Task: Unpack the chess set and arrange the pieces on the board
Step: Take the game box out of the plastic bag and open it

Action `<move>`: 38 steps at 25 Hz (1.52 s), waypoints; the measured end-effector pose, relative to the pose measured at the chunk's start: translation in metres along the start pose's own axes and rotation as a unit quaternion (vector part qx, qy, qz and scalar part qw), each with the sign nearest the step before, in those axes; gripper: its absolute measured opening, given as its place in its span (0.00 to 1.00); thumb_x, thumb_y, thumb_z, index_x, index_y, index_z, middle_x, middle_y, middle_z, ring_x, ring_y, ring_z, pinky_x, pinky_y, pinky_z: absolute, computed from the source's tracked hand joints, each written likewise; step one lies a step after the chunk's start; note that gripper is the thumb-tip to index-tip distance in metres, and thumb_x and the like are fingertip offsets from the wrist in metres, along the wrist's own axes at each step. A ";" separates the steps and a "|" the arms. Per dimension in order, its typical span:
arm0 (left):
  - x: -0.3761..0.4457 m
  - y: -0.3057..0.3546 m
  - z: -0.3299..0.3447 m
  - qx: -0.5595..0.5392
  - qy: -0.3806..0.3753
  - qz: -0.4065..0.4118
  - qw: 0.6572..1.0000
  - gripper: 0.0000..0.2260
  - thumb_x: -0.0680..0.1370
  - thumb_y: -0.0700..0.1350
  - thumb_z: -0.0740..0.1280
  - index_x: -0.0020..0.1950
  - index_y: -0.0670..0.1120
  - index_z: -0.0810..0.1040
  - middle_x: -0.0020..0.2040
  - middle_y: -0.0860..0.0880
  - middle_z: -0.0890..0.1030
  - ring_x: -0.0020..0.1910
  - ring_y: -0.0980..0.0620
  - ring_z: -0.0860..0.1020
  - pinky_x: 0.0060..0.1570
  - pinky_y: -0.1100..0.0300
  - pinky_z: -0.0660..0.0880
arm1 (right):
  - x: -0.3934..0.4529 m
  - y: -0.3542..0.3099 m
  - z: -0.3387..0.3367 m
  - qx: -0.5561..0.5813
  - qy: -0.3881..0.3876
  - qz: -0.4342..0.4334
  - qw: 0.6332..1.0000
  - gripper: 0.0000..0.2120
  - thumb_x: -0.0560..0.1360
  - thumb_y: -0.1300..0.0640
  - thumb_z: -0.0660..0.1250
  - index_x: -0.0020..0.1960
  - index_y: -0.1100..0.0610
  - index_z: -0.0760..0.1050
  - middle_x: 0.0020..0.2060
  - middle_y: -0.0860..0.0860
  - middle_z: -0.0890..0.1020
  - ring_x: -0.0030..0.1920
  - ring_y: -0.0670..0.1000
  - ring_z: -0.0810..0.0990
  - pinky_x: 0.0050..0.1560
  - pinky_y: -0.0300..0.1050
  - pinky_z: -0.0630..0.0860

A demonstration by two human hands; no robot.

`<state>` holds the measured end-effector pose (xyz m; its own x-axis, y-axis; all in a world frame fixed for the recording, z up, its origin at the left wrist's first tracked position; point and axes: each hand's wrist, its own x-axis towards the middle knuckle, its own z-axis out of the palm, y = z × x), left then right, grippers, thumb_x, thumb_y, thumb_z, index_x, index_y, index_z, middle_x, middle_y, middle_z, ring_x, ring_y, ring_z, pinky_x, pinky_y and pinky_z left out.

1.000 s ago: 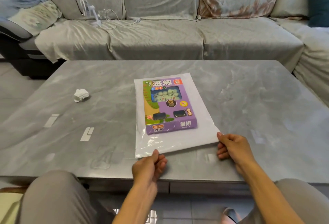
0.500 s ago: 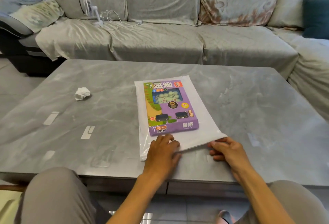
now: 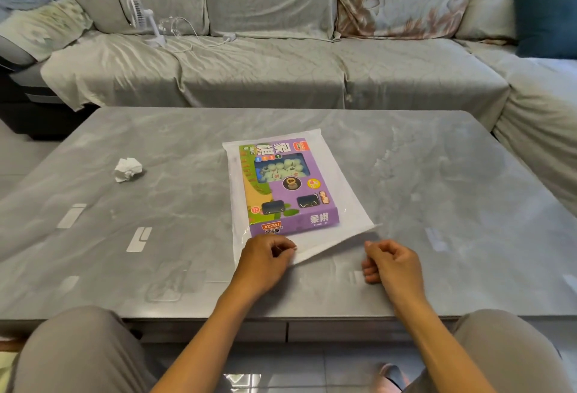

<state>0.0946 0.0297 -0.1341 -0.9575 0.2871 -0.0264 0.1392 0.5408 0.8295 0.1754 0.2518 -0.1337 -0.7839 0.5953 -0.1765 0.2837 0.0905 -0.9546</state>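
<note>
- The box (image 3: 288, 186) of the chess set is purple and lies flat near the middle of the bench (image 3: 437, 205), inside a clear bag (image 3: 349, 205) with a white sheet under it.
- Through a window in the lid, pale round pieces (image 3: 281, 169) show; they are all inside the box.
- The near right corner of the bag is lifted off the bench, and the near edge rises toward that corner.
- The left hand (image 3: 265, 263) is at the near edge of the bag, just below the box; its fingers (image 3: 285, 247) are curled and pinch the bag edge.
- The right hand (image 3: 390, 263) is beside the lifted corner; its fingers are curled into a loose fist, and I cannot tell if they touch the bag.
- A crumpled paper (image 3: 128, 169) lies on the left part of the bench, well apart from the bag.
- Behind the bench stands a grey sofa (image 3: 281, 74), with a small white fan (image 3: 142, 19) and a cable on the seat.
</note>
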 end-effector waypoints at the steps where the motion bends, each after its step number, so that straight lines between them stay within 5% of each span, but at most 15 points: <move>1: -0.001 0.002 0.000 0.003 0.026 0.014 1.000 0.05 0.76 0.44 0.70 0.50 0.49 0.83 0.50 0.54 0.81 0.48 0.58 0.77 0.49 0.69 0.74 | -0.009 0.003 0.003 -0.041 0.052 -0.069 0.995 0.10 0.75 0.55 0.69 0.36 0.57 0.77 0.28 0.53 0.80 0.27 0.49 0.76 0.33 0.50 0.78; 3: -0.006 0.009 0.001 -0.005 0.077 0.077 0.994 0.04 0.77 0.44 0.69 0.50 0.49 0.82 0.50 0.55 0.80 0.48 0.58 0.77 0.47 0.72 0.74 | -0.030 -0.005 0.020 -0.095 0.064 -0.243 0.963 0.08 0.75 0.56 0.69 0.37 0.53 0.77 0.29 0.46 0.79 0.30 0.46 0.76 0.33 0.46 0.75; 5: -0.009 0.018 0.003 -0.040 0.123 0.129 0.983 0.03 0.76 0.43 0.70 0.49 0.47 0.82 0.47 0.54 0.80 0.47 0.57 0.78 0.45 0.69 0.76 | -0.040 -0.018 0.050 -0.074 -0.019 -0.261 0.962 0.04 0.75 0.58 0.67 0.43 0.52 0.79 0.36 0.43 0.82 0.37 0.45 0.80 0.39 0.39 0.76; 7: -0.009 0.028 0.001 -0.080 0.171 0.151 0.970 0.03 0.76 0.42 0.70 0.49 0.45 0.83 0.46 0.54 0.80 0.46 0.55 0.79 0.44 0.69 0.76 | -0.032 -0.034 0.077 0.078 -0.067 -0.061 0.993 0.09 0.75 0.64 0.64 0.49 0.54 0.79 0.43 0.46 0.83 0.45 0.49 0.82 0.48 0.44 0.80; 9: -0.008 0.036 -0.002 -0.094 0.187 0.167 0.964 0.04 0.76 0.41 0.71 0.49 0.44 0.83 0.46 0.54 0.81 0.47 0.55 0.80 0.45 0.68 0.77 | -0.018 -0.044 0.099 0.298 -0.097 0.192 0.930 0.10 0.75 0.70 0.60 0.51 0.62 0.76 0.42 0.57 0.79 0.46 0.55 0.80 0.48 0.48 0.80; 10: -0.008 0.039 -0.004 -0.095 0.176 0.176 0.964 0.04 0.76 0.41 0.71 0.49 0.44 0.83 0.46 0.54 0.81 0.47 0.55 0.80 0.45 0.67 0.77 | -0.012 -0.046 0.107 0.353 -0.089 0.252 0.897 0.11 0.74 0.72 0.59 0.53 0.65 0.75 0.42 0.60 0.78 0.47 0.57 0.79 0.48 0.48 0.79; 13: -0.003 0.033 -0.011 -0.126 0.118 0.171 0.970 0.06 0.77 0.48 0.69 0.47 0.47 0.83 0.45 0.56 0.82 0.46 0.54 0.80 0.43 0.62 0.78 | -0.002 -0.053 0.123 0.397 -0.043 0.269 0.877 0.16 0.71 0.72 0.62 0.58 0.67 0.76 0.45 0.60 0.81 0.47 0.58 0.80 0.49 0.50 0.78; 17: 0.028 -0.011 -0.035 -0.004 0.165 -0.033 0.986 0.13 0.80 0.51 0.62 0.63 0.51 0.76 0.63 0.51 0.76 0.60 0.53 0.73 0.54 0.60 0.73 | 0.006 -0.065 0.135 0.429 -0.036 0.285 0.856 0.16 0.71 0.64 0.71 0.57 0.60 0.77 0.49 0.60 0.83 0.47 0.59 0.82 0.47 0.52 0.80; 21: 0.019 -0.037 -0.031 0.046 0.090 -0.006 0.995 0.20 0.80 0.51 0.63 0.71 0.53 0.69 0.65 0.53 0.74 0.61 0.53 0.72 0.57 0.60 0.72 | 0.031 -0.063 0.149 0.326 -0.060 0.282 0.900 0.16 0.69 0.61 0.74 0.56 0.56 0.76 0.49 0.57 0.83 0.42 0.56 0.83 0.35 0.46 0.80; 26: 0.015 -0.029 -0.017 0.051 0.100 0.030 0.993 0.19 0.78 0.52 0.65 0.70 0.55 0.71 0.59 0.56 0.76 0.58 0.53 0.73 0.56 0.58 0.75 | 0.046 -0.066 0.165 0.194 -0.003 0.174 0.965 0.12 0.63 0.52 0.74 0.45 0.50 0.76 0.46 0.52 0.84 0.45 0.57 0.83 0.47 0.58 0.81; 28: 0.016 -0.025 -0.012 0.061 0.088 0.035 0.994 0.19 0.78 0.54 0.64 0.69 0.56 0.71 0.61 0.57 0.75 0.59 0.55 0.73 0.57 0.59 0.74 | 0.047 -0.072 0.162 0.232 0.000 0.151 0.961 0.13 0.66 0.56 0.74 0.49 0.51 0.77 0.45 0.53 0.84 0.44 0.58 0.84 0.47 0.58 0.81; 33: 0.013 -0.018 -0.002 0.072 0.078 0.040 0.994 0.19 0.78 0.54 0.63 0.70 0.56 0.70 0.62 0.58 0.75 0.58 0.56 0.71 0.57 0.60 0.72 | 0.058 -0.065 0.160 0.384 -0.043 0.252 0.887 0.17 0.69 0.64 0.73 0.57 0.58 0.77 0.49 0.59 0.84 0.49 0.64 0.83 0.50 0.64 0.79; 38: 0.013 -0.018 -0.004 0.079 0.064 0.045 0.994 0.17 0.78 0.54 0.62 0.67 0.57 0.72 0.58 0.59 0.77 0.54 0.57 0.71 0.53 0.65 0.71 | 0.066 -0.048 0.159 0.230 -0.027 0.201 0.952 0.12 0.72 0.60 0.72 0.52 0.58 0.71 0.43 0.54 0.79 0.41 0.54 0.80 0.46 0.45 0.79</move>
<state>0.0790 0.0203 -0.1471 -0.9624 0.2422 0.1228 0.2535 0.6387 0.7266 0.0223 0.1604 -0.1380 -0.6946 0.4647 -0.5492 0.3039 -0.5024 -0.8094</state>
